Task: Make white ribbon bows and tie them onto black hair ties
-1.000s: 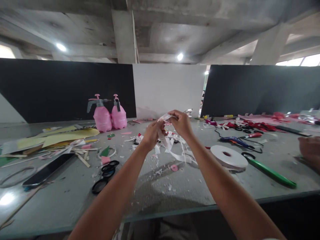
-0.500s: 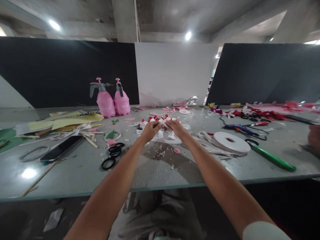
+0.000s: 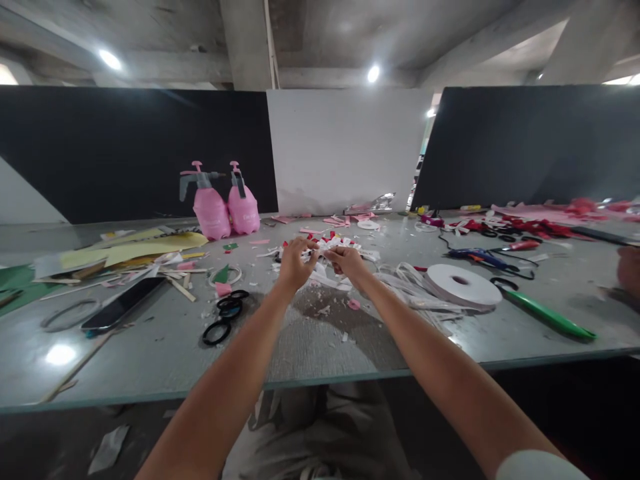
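Observation:
My left hand [image 3: 297, 263] and my right hand [image 3: 349, 263] meet over the middle of the table. Both are closed, their fingertips pinching a small white ribbon piece [image 3: 323, 253] between them; its exact shape is partly hidden. A strip of white ribbon [image 3: 331, 281] lies on the tabletop just below my fingers. Behind my hands sits a heap of red and white ribbon pieces [image 3: 334, 240]. To the right lies a large roll of white ribbon [image 3: 440, 283], with loose ribbon loops [image 3: 407, 283] beside it.
Black-handled scissors [image 3: 229, 313], a phone [image 3: 124, 305] and yellow sheets [image 3: 135, 252] lie on the left. Two pink spray bottles [image 3: 211, 212] stand behind. On the right are a blue glue gun [image 3: 477, 257], a green tool [image 3: 550, 313] and another person's hand [image 3: 629, 272]. Scraps litter the tabletop.
My hands have shifted slightly downward in the view and turned, with the left fingers more arched and the right fingers curled tighter. The white strips beneath them have changed position.

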The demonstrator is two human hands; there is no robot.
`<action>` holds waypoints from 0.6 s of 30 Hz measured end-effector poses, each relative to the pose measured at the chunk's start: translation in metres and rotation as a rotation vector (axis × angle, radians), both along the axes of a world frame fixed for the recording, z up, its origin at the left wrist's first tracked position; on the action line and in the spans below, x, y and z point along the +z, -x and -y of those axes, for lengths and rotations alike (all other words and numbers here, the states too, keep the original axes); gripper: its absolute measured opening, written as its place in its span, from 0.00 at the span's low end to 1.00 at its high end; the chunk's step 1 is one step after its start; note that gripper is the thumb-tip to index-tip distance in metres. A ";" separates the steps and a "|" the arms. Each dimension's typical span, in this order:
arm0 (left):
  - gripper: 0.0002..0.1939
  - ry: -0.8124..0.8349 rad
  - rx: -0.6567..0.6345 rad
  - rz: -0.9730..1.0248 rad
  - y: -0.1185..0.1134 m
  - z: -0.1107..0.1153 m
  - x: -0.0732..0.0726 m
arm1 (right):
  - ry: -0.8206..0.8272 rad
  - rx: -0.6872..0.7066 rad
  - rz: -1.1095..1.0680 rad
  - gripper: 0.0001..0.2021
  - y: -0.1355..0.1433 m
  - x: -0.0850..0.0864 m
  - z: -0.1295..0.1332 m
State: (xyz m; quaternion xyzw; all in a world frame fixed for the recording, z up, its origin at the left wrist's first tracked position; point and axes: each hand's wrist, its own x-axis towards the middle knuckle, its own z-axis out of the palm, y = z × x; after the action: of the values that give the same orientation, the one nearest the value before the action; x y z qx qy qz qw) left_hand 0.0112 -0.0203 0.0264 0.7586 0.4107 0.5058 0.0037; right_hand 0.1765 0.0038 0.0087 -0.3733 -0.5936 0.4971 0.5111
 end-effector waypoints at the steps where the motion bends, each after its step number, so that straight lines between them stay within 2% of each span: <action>1: 0.05 0.023 -0.017 -0.021 -0.001 0.000 -0.001 | -0.004 -0.008 0.002 0.20 0.000 0.000 0.000; 4: 0.07 0.080 -0.050 -0.033 -0.003 0.000 -0.005 | -0.009 -0.003 -0.019 0.18 0.001 0.000 0.000; 11: 0.12 0.192 -0.057 0.080 0.002 -0.006 -0.009 | -0.058 0.074 -0.036 0.19 0.002 0.002 0.004; 18: 0.14 0.197 -0.061 0.102 0.002 -0.010 -0.014 | -0.130 0.026 0.064 0.19 -0.001 -0.003 0.000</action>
State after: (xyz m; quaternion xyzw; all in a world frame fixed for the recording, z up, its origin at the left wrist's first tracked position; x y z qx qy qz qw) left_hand 0.0093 -0.0104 0.0122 0.7399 0.4343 0.5008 0.1146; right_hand 0.1772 0.0034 0.0061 -0.3475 -0.6453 0.4519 0.5085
